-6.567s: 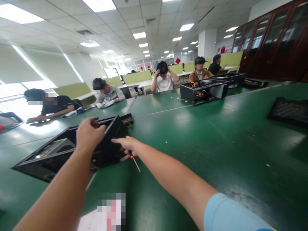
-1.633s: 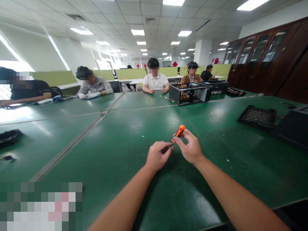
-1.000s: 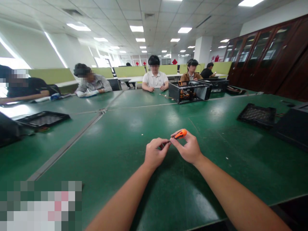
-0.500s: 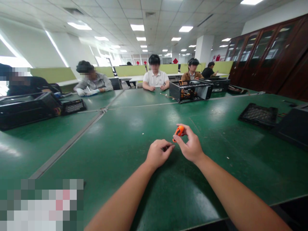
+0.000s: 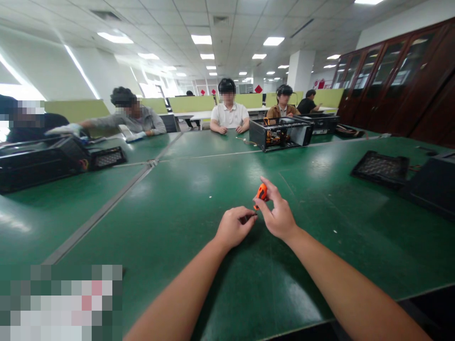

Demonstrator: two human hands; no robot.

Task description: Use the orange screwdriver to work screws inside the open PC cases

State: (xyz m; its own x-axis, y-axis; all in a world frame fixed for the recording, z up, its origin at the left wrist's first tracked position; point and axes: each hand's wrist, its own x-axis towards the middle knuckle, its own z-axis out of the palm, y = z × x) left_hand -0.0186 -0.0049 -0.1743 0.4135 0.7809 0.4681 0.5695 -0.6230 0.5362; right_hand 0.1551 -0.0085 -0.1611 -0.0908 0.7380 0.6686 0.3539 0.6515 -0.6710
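Note:
My right hand [image 5: 279,215] grips a small screwdriver by its orange handle [image 5: 262,192], held just above the green table [image 5: 185,203]. My left hand [image 5: 232,227] is closed around the screwdriver's tip end, fingers pinched together right beside my right hand. The shaft is hidden between the two hands. Both forearms reach in from the bottom edge.
A black computer case [image 5: 35,163] and a grille panel [image 5: 108,156] lie at the left, where a person's gloved hand [image 5: 67,129] reaches. Another open case [image 5: 280,133] stands far centre. A black mesh panel [image 5: 380,168] and a case [image 5: 432,187] lie right. Several people sit opposite.
The screwdriver handle has tilted more upright in my right hand. At the left, a black case has slid into view and a person's gloved arm now stretches toward it.

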